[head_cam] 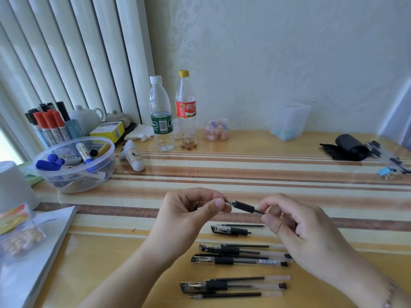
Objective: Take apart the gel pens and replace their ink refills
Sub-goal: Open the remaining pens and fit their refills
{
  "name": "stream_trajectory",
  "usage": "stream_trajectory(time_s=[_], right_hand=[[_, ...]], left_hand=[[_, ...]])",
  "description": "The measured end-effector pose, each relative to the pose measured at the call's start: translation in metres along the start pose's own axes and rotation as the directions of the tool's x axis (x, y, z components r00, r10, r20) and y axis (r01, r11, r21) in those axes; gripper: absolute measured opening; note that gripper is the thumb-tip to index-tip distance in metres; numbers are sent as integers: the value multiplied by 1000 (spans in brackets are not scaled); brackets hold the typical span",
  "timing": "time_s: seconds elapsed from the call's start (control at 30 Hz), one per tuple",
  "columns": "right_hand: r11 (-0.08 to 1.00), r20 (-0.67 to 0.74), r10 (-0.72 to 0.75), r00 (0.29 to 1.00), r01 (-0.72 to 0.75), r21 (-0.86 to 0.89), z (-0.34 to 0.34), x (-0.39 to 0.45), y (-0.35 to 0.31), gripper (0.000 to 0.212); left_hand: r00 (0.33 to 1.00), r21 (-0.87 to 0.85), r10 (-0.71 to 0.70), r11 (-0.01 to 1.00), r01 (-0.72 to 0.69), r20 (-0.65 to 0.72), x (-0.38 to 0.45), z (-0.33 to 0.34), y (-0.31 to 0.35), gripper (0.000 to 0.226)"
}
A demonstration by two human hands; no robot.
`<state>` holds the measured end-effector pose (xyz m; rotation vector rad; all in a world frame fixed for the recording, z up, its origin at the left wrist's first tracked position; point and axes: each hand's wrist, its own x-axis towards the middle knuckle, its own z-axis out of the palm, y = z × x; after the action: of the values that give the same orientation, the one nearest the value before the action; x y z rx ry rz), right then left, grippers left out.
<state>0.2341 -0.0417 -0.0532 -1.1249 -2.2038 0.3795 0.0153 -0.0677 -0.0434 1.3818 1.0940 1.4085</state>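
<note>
Above the striped table my left hand (195, 210) pinches the tip end of a gel pen front section (243, 206) with a black rubber grip. My right hand (295, 221) pinches the thin dark refill sticking out of its other end. Below the hands lie a capped pen piece (230, 230) and a loose refill (242, 225). Nearer me lie several capped gel pens (239, 261) and spare refills (235, 294) in a loose row.
A clear bowl of markers (75, 165) stands at the left, two plastic bottles (173, 112) at the back. A booklet (37, 252) and a bag of beads sit at near left. A black roll (351, 147) and a clear box (289, 122) sit at the right.
</note>
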Motion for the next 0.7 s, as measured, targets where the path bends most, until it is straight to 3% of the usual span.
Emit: stream_trajectory(time_s=[0.13, 0.47, 0.7], right_hand=[[999, -7, -6, 1000, 6, -32, -1, 0, 1, 23], [1000, -18, 7, 1000, -7, 21, 5, -1, 3, 21], [1000, -48, 1, 999, -2, -28, 5, 1, 3, 20]], left_hand=[[1000, 125, -9, 992, 7, 19, 0, -1, -4, 21], [997, 34, -17, 999, 20, -76, 2, -1, 2, 28], [999, 72, -36, 997, 39, -38, 1, -3, 2, 23]])
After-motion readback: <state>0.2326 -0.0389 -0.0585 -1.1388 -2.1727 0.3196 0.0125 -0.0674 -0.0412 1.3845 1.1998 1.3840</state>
